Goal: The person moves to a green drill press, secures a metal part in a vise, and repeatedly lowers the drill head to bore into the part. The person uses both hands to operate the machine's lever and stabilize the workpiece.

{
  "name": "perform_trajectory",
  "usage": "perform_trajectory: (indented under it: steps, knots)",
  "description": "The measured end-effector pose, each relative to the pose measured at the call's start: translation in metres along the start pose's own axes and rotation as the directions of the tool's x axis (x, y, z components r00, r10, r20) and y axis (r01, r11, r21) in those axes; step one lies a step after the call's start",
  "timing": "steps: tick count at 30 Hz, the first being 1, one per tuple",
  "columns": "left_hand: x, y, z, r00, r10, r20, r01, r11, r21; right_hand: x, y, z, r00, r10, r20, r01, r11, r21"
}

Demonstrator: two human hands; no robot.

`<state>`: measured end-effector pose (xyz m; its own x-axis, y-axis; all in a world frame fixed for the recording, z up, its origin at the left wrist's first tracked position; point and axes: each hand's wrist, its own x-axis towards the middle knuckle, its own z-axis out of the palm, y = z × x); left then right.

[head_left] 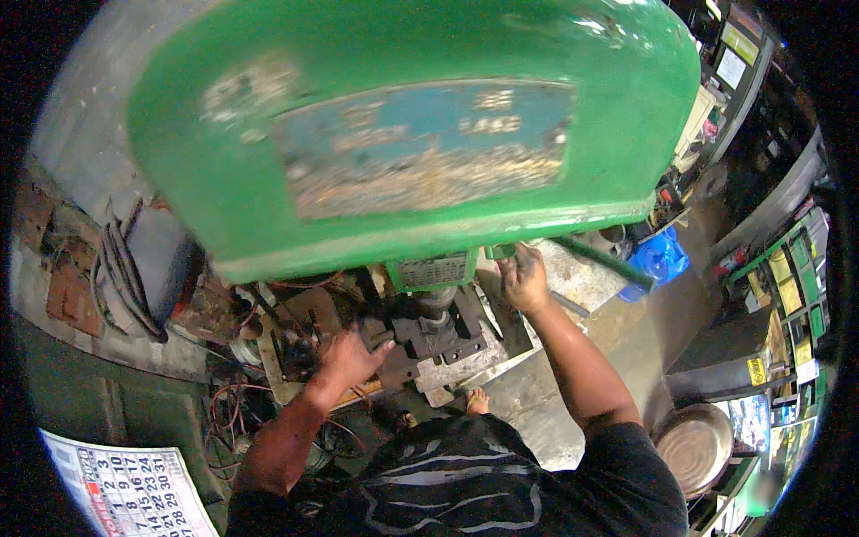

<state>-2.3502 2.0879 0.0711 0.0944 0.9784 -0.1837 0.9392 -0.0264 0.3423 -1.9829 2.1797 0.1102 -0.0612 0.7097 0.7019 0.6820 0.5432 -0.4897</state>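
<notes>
A large green drill press (617,134) fills the upper view, with a worn blue plate on its front. My right hand (525,279) is raised at the lower right of its head, fingers closed around the feed handle, mostly hidden by the hand. Below the head, the dark spindle (437,304) reaches down to a block-like metal fixture (447,338) on the worktable. My left hand (351,360) hovers left of that fixture, thumb stretched out and apart from the fingers. The fingers are slightly blurred, and nothing shows in them.
A dark green bar (601,261) sticks out to the right of my right hand. Cables (240,416) hang at the lower left near a calendar (134,488). Toward the right are a blue plastic item (660,258), a round pan-like disc (693,447) and green shelving (805,277).
</notes>
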Motion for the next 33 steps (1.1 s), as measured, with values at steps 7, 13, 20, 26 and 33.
perform_trajectory:
  steps: [7,13,20,26,33]
  knots:
    - [0.003,-0.003,0.003,0.985,0.13,-0.115,-0.138,0.988,-0.063,-0.003,-0.142,-0.135,0.833,0.359,0.421,-0.472,0.859,0.2]
    - [0.002,0.003,-0.007,0.994,-0.017,0.112,0.021,0.999,-0.038,0.062,-0.183,-0.199,0.807,0.287,0.516,-0.527,0.745,0.41]
    - [-0.001,0.013,-0.013,0.994,0.051,0.098,-0.046,0.998,-0.052,0.1,-0.153,-0.203,0.574,0.239,0.783,-0.498,0.861,0.102]
    - [0.005,0.026,0.011,0.994,0.05,0.094,-0.036,0.989,-0.147,0.065,-0.088,-0.15,0.836,0.129,0.533,-0.263,0.947,0.183]
    - [0.01,0.046,0.042,0.97,0.217,-0.109,-0.229,0.967,-0.113,0.068,-0.05,-0.155,0.998,-0.008,-0.061,0.031,0.921,0.388]
